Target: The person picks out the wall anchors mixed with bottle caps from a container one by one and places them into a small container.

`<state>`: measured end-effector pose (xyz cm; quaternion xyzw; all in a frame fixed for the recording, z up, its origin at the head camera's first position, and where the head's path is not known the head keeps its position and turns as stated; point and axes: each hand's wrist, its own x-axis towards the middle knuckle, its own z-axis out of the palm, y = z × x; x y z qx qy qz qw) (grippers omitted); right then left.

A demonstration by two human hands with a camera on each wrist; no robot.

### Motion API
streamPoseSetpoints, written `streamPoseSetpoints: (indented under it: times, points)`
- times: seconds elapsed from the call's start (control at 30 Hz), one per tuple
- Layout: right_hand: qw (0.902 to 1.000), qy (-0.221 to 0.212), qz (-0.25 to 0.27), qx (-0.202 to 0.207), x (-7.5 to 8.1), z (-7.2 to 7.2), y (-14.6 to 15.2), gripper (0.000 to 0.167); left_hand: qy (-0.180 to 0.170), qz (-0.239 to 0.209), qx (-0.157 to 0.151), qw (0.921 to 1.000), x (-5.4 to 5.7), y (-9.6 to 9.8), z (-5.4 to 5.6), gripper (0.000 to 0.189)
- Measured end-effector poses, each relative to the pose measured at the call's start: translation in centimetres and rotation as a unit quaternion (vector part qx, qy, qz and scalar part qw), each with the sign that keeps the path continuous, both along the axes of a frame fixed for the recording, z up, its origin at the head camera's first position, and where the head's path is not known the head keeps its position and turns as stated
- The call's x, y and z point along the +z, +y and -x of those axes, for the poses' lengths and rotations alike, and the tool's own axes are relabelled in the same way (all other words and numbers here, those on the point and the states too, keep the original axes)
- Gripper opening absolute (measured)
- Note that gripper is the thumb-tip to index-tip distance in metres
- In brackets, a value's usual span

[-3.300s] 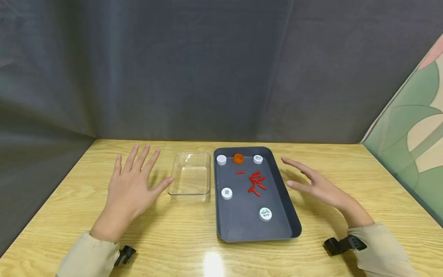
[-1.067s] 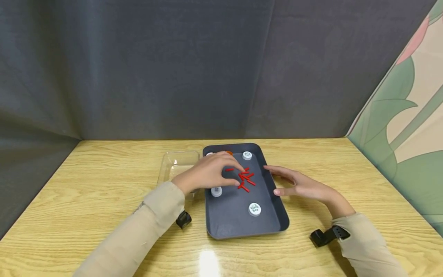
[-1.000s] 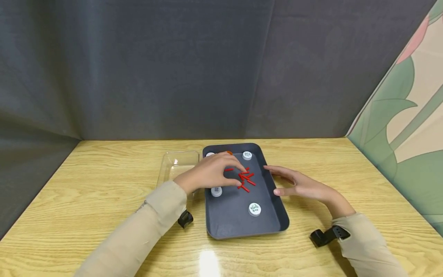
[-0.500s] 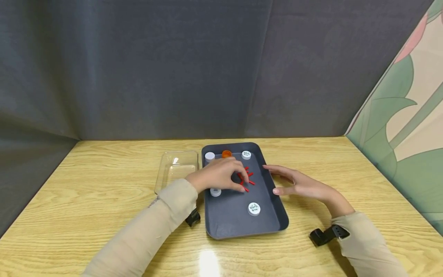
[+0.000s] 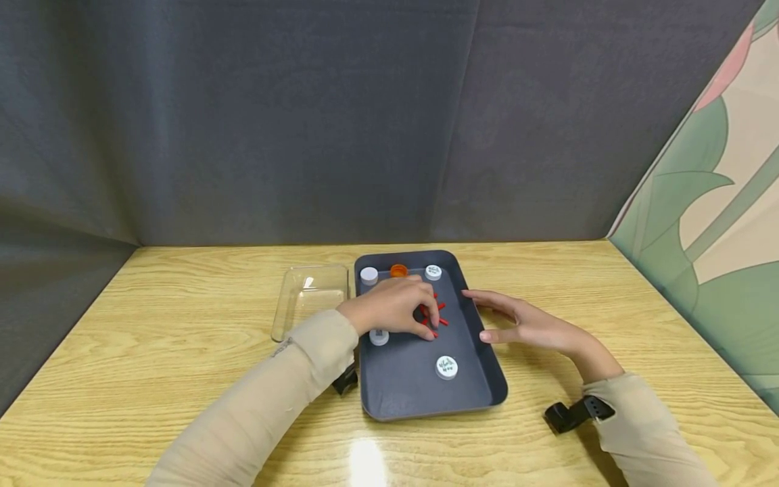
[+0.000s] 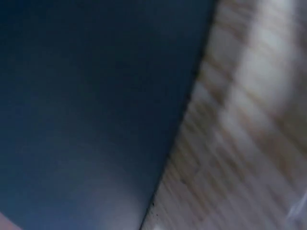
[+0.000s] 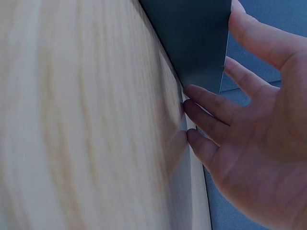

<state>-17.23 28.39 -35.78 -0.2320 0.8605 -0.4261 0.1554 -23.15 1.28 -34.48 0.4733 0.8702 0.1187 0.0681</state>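
Observation:
My left hand (image 5: 402, 306) is down inside the dark grey tray (image 5: 420, 399), its thumb and bent index finger pinching a short red stick (image 5: 435, 334), mostly covered. Several more red sticks (image 5: 443, 322) lie around those fingers, partly hidden by the hand. Along the tray's right rim, my right hand (image 5: 535, 325) rests thumb and fingertips against the outside, fingers extended. In the right wrist view, that hand's fingertips (image 7: 194, 91) meet the tray wall (image 7: 196, 43). The left wrist view shows mainly the tray's blurred dark side (image 6: 96, 96) and wood.
White round caps (image 5: 447, 367) lie in the tray, some printed. An orange cap (image 5: 398, 270) sits near its far edge. Left of the tray stands a clear plastic box (image 5: 281, 304), partly behind my left sleeve (image 5: 274, 385). A grey curtain (image 5: 304, 122) closes off the wooden table's (image 5: 182, 325) back.
My left hand has come from the table's left into the tray, then slid slightly right and nearer, thumb and finger closing on a red stick. My right hand has moved to the tray's rim.

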Motion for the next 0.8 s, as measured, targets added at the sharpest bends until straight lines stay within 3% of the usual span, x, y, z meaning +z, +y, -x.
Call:
streamPoseSetpoints:
  times: [0.5,0.8]
  points:
    - [0.9999,0.012,-0.003,0.004,0.02,0.01,-0.03,0.074,0.005,0.014,-0.007,0.9999,-0.35,0.42,0.33,0.016]
    - [0.9999,0.012,0.0,0.004,-0.13,0.08,0.14,0.073,-0.003,-0.004,0.004,1.0,-0.18,0.09,0.35,0.013]
